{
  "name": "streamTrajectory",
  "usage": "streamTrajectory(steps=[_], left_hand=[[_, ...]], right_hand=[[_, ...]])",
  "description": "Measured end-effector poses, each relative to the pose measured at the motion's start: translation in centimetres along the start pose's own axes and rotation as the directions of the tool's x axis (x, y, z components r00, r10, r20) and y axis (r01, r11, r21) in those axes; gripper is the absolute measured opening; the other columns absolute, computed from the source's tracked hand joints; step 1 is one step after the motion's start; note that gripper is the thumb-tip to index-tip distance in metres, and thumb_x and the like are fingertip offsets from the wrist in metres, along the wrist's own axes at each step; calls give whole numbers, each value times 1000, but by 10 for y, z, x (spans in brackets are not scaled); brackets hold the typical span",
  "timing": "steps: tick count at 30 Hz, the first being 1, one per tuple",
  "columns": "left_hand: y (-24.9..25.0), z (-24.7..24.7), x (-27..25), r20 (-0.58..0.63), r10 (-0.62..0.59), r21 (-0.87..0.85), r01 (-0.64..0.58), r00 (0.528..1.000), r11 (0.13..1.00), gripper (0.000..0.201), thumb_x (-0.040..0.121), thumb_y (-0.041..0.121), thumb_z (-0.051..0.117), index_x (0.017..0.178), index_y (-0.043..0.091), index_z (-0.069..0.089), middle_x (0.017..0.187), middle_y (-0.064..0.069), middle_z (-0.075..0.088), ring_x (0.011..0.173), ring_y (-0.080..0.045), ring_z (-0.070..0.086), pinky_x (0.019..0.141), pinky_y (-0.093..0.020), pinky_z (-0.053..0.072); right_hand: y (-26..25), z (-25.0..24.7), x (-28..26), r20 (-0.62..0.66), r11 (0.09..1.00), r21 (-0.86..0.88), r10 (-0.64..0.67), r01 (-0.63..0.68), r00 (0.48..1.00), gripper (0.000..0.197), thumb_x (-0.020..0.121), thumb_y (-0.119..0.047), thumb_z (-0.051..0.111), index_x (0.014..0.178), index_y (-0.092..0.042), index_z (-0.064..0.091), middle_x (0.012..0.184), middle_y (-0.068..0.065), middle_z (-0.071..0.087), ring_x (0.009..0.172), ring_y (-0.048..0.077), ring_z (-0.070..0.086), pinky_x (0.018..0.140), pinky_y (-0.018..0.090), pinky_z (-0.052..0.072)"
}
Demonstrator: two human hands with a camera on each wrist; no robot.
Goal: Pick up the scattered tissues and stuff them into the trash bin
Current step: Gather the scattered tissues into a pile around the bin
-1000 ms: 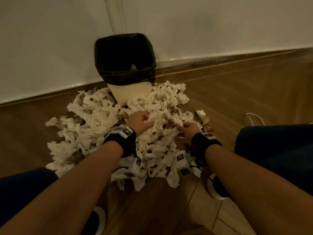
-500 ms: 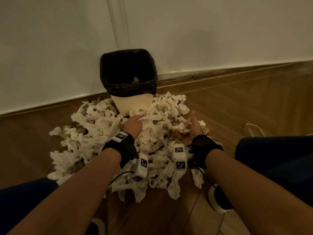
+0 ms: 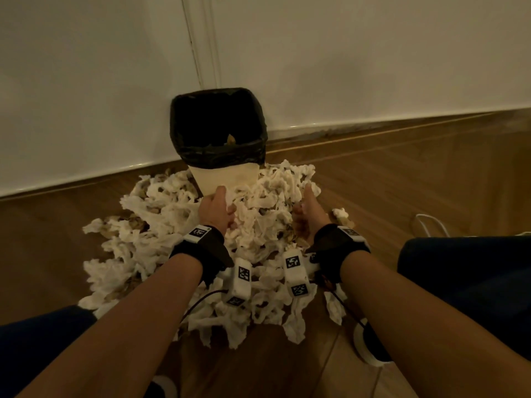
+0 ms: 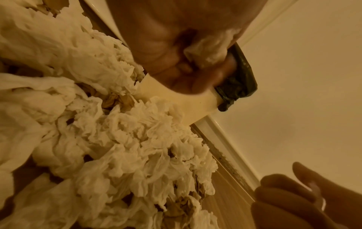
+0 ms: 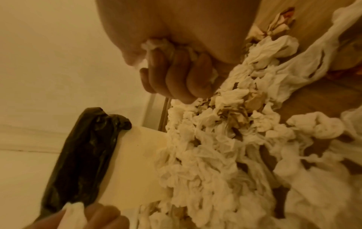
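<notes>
White tissues (image 3: 258, 225) lie heaped on the floor between and beneath both hands. The left hand (image 3: 216, 209) and right hand (image 3: 309, 216) each clutch a wad, likely to carry it to the bin (image 3: 218, 130) just ahead.

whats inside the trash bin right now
In the trash bin, only a couple of small brownish scraps show against the black liner. The near rim hides the bottom.
</notes>
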State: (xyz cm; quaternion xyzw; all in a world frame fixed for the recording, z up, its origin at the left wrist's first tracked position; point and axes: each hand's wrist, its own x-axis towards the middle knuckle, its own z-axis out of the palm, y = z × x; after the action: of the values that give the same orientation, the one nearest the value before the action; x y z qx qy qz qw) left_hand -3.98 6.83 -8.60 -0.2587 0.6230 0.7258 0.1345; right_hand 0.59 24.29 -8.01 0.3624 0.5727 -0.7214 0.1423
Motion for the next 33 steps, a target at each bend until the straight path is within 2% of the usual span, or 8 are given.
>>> streamTrajectory(steps=[6,11,14,17,24,27,30,33], left_hand=[[14,-2,7,-82,355,354,-306,931,884,39,95,40,42,76,10,56,70,-14,52,69,-29,53,66,-36,49],[61,4,0,173,430,105,-451,886,886,30,99,7,29,119,20,46,83,-4,49,53,-12,44,42,-21,40],[96,5,-6,145,493,59,-505,858,861,30,100,28,39,88,13,62,60,1,49,42,-7,40,37,-18,32],[122,2,-6,-4,568,24,-568,823,823,57,95,55,31,49,23,36,41,9,29,35,-7,22,37,-15,18],[129,-6,15,-78,513,79,-508,855,858,62,96,58,15,46,22,25,38,10,25,34,-10,20,41,-21,15],[128,-10,22,87,506,293,-507,858,811,60,96,57,9,58,23,40,55,4,38,50,-12,32,52,-27,26],[142,-9,24,183,355,275,-394,917,877,60,95,59,6,106,25,55,113,-6,57,103,-21,53,93,-37,41],[151,-9,24,259,261,67,-287,930,956,66,93,62,10,137,25,43,140,-7,45,126,-22,44,110,-39,30]], right_hand=[[-28,25,-7,4,991,133,-34,33,999,42,101,-39,25,72,-16,45,39,-6,26,31,10,19,40,19,16],[-64,41,-11,63,960,221,-191,173,979,28,99,-16,25,113,-21,49,51,-2,31,34,7,24,35,12,19],[-92,49,-15,77,940,123,-329,318,941,27,101,-12,29,114,-18,53,66,2,47,37,6,35,33,12,23],[-118,61,-20,-7,905,32,-425,425,905,36,100,-34,37,77,-15,57,61,-1,49,38,7,32,35,13,23],[-135,85,-17,-3,921,101,-379,377,925,54,100,-47,21,56,-18,32,32,-6,30,21,8,24,32,7,20],[-137,95,-10,95,850,-200,-477,487,874,54,100,-47,21,59,-16,38,51,1,33,38,12,29,39,17,22],[-155,106,-12,208,848,-221,-441,481,873,62,99,-52,15,99,-8,59,74,4,48,60,16,46,54,22,38],[-166,111,-9,326,927,-17,-349,374,879,74,94,-62,15,148,-13,25,137,15,48,113,32,58,95,36,49]])
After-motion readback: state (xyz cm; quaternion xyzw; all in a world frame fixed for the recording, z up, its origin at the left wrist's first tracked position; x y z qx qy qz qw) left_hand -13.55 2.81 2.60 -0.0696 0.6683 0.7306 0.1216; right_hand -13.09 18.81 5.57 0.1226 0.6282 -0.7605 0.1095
